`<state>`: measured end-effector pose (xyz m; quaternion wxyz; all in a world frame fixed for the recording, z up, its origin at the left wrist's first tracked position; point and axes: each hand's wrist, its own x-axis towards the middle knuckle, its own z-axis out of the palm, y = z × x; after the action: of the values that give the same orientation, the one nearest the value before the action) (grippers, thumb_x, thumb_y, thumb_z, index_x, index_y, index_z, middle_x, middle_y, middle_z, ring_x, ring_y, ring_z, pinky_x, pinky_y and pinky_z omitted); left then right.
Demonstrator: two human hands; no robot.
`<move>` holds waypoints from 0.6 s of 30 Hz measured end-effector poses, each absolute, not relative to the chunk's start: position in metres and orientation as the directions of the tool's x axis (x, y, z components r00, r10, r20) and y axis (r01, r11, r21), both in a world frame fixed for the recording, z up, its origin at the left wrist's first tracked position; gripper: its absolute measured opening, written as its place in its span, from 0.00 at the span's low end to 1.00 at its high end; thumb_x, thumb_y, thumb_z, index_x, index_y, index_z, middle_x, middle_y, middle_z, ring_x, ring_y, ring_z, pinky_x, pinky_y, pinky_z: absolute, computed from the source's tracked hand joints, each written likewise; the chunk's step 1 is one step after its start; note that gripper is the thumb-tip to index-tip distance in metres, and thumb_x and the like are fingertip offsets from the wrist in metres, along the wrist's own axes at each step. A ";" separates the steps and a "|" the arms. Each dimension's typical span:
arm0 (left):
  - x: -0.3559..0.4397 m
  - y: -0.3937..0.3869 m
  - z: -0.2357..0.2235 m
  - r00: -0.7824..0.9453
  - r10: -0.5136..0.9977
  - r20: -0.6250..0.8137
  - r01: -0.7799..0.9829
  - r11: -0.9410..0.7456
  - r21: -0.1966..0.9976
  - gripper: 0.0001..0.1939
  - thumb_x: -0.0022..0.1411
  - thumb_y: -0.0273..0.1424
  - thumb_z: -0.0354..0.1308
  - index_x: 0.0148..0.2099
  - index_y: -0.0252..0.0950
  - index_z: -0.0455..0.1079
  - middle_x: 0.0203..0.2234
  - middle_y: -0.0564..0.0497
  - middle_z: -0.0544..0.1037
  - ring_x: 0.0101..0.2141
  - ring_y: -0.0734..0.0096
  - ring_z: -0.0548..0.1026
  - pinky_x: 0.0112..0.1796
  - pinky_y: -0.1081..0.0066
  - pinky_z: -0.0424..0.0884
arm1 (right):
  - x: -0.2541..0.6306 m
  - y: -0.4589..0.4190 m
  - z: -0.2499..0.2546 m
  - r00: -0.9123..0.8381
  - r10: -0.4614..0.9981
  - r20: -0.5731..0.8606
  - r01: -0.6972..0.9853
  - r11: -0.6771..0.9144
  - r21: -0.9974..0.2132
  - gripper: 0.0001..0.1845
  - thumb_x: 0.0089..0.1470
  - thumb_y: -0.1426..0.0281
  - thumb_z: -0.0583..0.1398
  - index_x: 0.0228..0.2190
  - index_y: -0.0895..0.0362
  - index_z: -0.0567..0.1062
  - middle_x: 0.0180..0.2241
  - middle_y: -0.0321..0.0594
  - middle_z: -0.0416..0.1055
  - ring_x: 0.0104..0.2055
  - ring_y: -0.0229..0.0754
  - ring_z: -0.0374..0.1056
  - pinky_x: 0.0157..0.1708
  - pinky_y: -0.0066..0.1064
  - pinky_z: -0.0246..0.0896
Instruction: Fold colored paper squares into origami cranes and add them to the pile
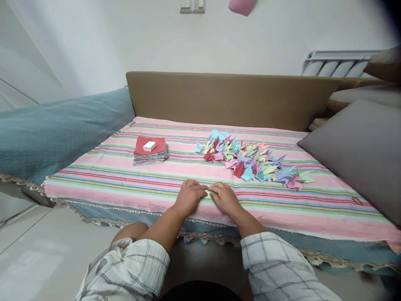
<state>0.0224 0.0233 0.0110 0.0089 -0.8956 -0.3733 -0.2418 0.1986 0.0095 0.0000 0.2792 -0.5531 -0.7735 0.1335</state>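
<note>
Checked white sleeves (134,267), rolled, lie nearest. Item: left hand (191,195), its grip narrow, thumb and forefinger closed on one side of a small pale green paper piece (207,194). Item: right hand (226,200), grip likewise narrow, holding the other side, fingertips nearly meeting over it. The piece, mostly hidden by fingers, lies low at the near edge of the striped cover (100,175) on a sofa. Step, as judged: a crease is being formed or pressed flat; a further crease calls for aligned edges and light, even fingertip pressure. Item: origami paper cranes (247,162), many, mixed colours, heaped beyond the right hand. Item: paper stack (159,145), red sheet uppermost, beyond the left hand, with a small white box-like object (149,146) resting on top. Item: grey cushion (354,154), far right, on the cover.
</note>
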 end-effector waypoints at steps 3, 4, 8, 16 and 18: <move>0.018 0.025 0.009 0.647 0.641 0.412 0.662 -0.741 0.113 0.07 0.57 0.29 0.57 0.36 0.46 0.75 0.42 0.56 0.78 0.39 0.67 0.70 0.43 0.63 0.59 | 0.202 0.012 -0.001 -0.263 0.919 0.294 0.759 0.385 -0.525 0.17 0.50 0.77 0.55 0.40 0.52 0.76 0.42 0.40 0.72 0.45 0.43 0.64 0.48 0.36 0.57; 0.018 0.026 0.009 0.650 0.642 0.406 0.664 -0.740 0.108 0.07 0.58 0.29 0.57 0.37 0.46 0.75 0.42 0.56 0.78 0.39 0.67 0.70 0.43 0.63 0.59 | 0.203 0.013 -0.002 -0.278 0.911 0.304 0.742 0.405 -0.534 0.18 0.49 0.79 0.54 0.40 0.52 0.76 0.42 0.40 0.72 0.45 0.43 0.64 0.48 0.36 0.57; 0.017 0.026 0.009 0.649 0.653 0.390 0.669 -0.734 0.116 0.09 0.58 0.28 0.56 0.37 0.46 0.75 0.42 0.56 0.78 0.39 0.68 0.71 0.41 0.65 0.61 | 0.210 0.013 -0.005 -0.307 0.881 0.360 0.675 0.468 -0.570 0.24 0.45 0.84 0.50 0.39 0.54 0.75 0.41 0.38 0.73 0.46 0.41 0.65 0.49 0.35 0.56; 0.017 0.028 0.007 0.655 0.653 0.380 0.663 -0.738 0.125 0.11 0.58 0.26 0.55 0.38 0.46 0.76 0.42 0.56 0.78 0.39 0.66 0.71 0.41 0.65 0.63 | 0.200 0.005 -0.004 -0.146 0.912 0.383 0.712 0.366 -0.600 0.08 0.50 0.70 0.57 0.34 0.54 0.73 0.37 0.38 0.74 0.41 0.43 0.65 0.44 0.35 0.57; 0.017 0.026 0.009 0.657 0.659 0.367 0.667 -0.735 0.127 0.12 0.58 0.27 0.54 0.40 0.46 0.75 0.43 0.55 0.77 0.39 0.66 0.71 0.41 0.64 0.64 | 0.196 0.006 -0.003 -0.110 0.924 0.366 0.736 0.323 -0.595 0.08 0.48 0.69 0.59 0.34 0.54 0.73 0.36 0.38 0.73 0.41 0.43 0.65 0.44 0.35 0.57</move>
<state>0.0172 0.0262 0.0087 0.0095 -0.9101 -0.3642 -0.1976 0.1963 0.0057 -0.0033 0.3525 -0.5663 -0.7330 0.1334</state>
